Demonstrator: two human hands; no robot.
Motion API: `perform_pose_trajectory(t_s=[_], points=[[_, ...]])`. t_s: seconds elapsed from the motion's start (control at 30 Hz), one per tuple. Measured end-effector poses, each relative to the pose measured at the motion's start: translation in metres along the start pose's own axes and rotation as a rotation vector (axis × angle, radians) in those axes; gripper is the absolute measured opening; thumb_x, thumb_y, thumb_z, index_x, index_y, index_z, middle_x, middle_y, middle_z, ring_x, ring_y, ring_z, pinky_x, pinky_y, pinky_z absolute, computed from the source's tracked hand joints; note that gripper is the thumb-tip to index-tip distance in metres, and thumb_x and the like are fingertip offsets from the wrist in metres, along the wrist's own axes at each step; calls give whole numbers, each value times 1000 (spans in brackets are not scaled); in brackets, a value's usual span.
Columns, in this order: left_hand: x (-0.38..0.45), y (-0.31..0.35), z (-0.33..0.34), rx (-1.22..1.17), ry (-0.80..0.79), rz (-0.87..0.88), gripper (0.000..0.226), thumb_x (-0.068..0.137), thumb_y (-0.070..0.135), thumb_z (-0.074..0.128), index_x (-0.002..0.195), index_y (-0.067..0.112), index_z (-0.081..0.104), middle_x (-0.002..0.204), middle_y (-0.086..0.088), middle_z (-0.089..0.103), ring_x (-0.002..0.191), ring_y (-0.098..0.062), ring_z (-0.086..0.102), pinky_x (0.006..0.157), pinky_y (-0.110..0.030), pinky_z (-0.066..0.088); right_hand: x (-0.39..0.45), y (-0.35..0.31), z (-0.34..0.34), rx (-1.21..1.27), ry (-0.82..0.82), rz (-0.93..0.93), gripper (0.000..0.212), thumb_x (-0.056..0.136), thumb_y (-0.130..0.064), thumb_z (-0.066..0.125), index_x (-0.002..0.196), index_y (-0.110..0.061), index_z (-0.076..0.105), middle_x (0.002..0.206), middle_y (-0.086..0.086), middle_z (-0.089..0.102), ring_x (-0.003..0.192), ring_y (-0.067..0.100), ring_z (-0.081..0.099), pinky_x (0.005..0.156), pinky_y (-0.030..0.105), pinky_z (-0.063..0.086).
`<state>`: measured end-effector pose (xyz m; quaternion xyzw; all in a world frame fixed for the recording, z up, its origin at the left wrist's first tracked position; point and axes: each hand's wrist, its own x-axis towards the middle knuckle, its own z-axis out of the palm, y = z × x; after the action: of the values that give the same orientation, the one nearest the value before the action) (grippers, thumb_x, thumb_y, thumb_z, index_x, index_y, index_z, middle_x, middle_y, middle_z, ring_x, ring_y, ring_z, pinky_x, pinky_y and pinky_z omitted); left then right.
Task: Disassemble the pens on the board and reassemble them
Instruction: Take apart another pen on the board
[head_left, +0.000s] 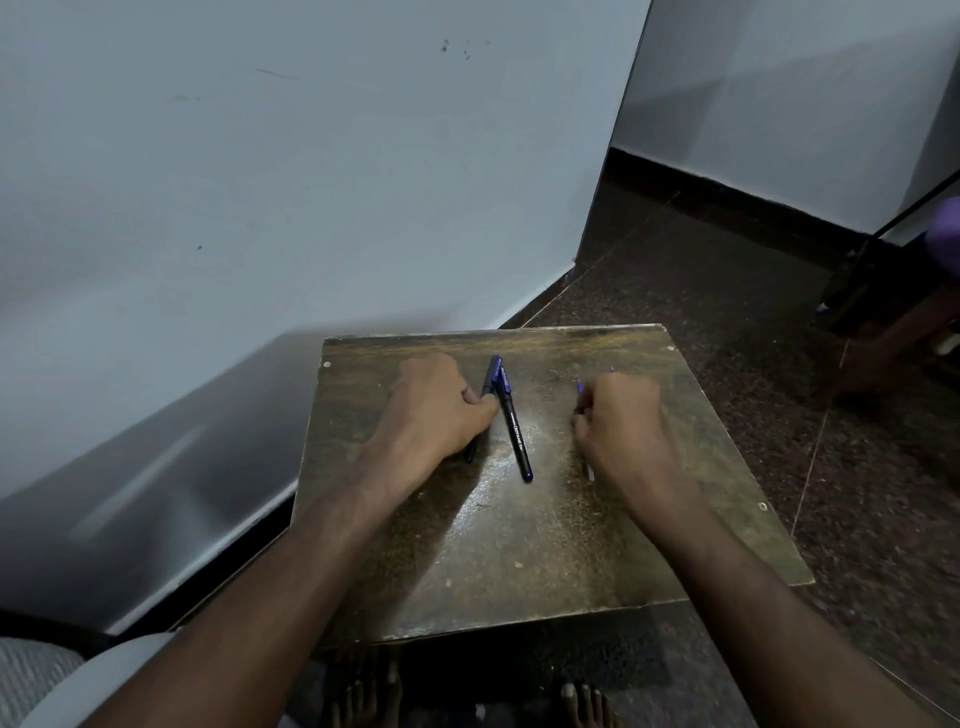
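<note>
You sat facing a pale wall (260, 182) that met a dark speckled floor (727, 291). On that floor stood a worn brown wooden board (519, 545), the surface for your work, with your bare toes (363, 696) showing just below its near edge. Your left hand (436, 410) lay on the board's far left part, fingers curled around a dark pen (488, 376) whose blue cap poked out past your thumb. Touching that cap, a second black pen with a blue cap (514, 428) lay free on the board, slanting toward you. Your right hand (621, 415) rested well apart to the right, clenched around a thin blue pen part (580, 387), mostly hidden by your fingers.
</note>
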<state>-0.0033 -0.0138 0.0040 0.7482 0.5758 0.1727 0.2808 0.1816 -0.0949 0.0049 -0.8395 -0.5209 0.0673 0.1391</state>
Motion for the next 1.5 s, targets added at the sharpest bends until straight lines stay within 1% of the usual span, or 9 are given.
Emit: perform_pose_trajectory(t_s=[0.1, 0.23, 0.37, 0.6, 0.77, 0.9, 1.13, 1.3, 1.5], points=[[-1, 0, 2, -9, -9, 1, 30, 93, 34, 83, 69, 15, 84, 65, 1, 79, 57, -4, 74, 49, -1, 39, 2, -11, 6, 30, 4, -65, 18, 97, -4, 62, 86, -7, 76, 76, 10, 70, 66, 24, 68, 59, 37, 62], [1, -4, 2, -8, -23, -5, 27, 94, 30, 84, 68, 21, 80, 63, 8, 75, 55, 2, 69, 43, -1, 40, 3, -26, 7, 94, -42, -143, 16, 94, -7, 65, 91, -7, 81, 84, 14, 78, 77, 31, 76, 72, 45, 67], [4, -5, -5, -91, -22, -22, 33, 93, 32, 85, 62, 32, 74, 60, 15, 73, 53, 17, 64, 60, -8, 44, 5, -23, 8, 151, -36, -162, 15, 96, -6, 69, 97, -7, 83, 84, 11, 80, 77, 26, 77, 77, 42, 67], [1, 5, -15, -545, -66, -99, 21, 100, 35, 77, 109, 17, 86, 94, -2, 85, 89, -20, 83, 86, -40, 69, 2, -13, -4, 380, 91, -104, 13, 101, -29, 76, 101, -17, 83, 79, -9, 77, 70, 0, 71, 63, 8, 56], [-18, 26, -6, -503, -141, 72, 14, 99, 33, 80, 103, 22, 87, 86, 4, 86, 76, -12, 83, 78, -39, 70, -10, -18, -11, 977, -209, 63, 38, 111, -37, 60, 103, -7, 81, 98, 16, 84, 93, 33, 83, 85, 53, 66], [-26, 29, -5, -405, -177, 132, 18, 89, 40, 89, 91, 23, 86, 76, 5, 84, 70, -11, 82, 73, -36, 70, -32, -11, -12, 1188, -269, 154, 35, 115, -27, 52, 102, -6, 76, 92, 13, 85, 85, 27, 84, 69, 37, 66], [-13, 20, -5, -548, -285, 183, 24, 102, 55, 68, 107, 38, 84, 100, 17, 84, 98, -6, 80, 77, -33, 63, -57, -17, 6, 1385, -267, 209, 33, 118, -18, 41, 106, -8, 71, 65, -9, 62, 57, 4, 53, 53, 20, 47], [-11, 19, 3, -833, -291, 40, 15, 95, 35, 83, 105, 23, 85, 84, 13, 82, 82, 1, 74, 66, -17, 50, -56, -37, 0, 1349, -249, 172, 35, 119, -26, 39, 100, -12, 65, 56, -14, 40, 43, -1, 32, 39, 16, 26], [-7, 11, -5, -1066, -359, 8, 14, 88, 34, 85, 87, 20, 84, 82, -3, 70, 77, -10, 61, 81, -25, 52, -52, -45, -7, 1216, -257, 32, 39, 119, -33, 38, 105, -5, 62, 58, -9, 35, 43, 2, 28, 39, 17, 25]])
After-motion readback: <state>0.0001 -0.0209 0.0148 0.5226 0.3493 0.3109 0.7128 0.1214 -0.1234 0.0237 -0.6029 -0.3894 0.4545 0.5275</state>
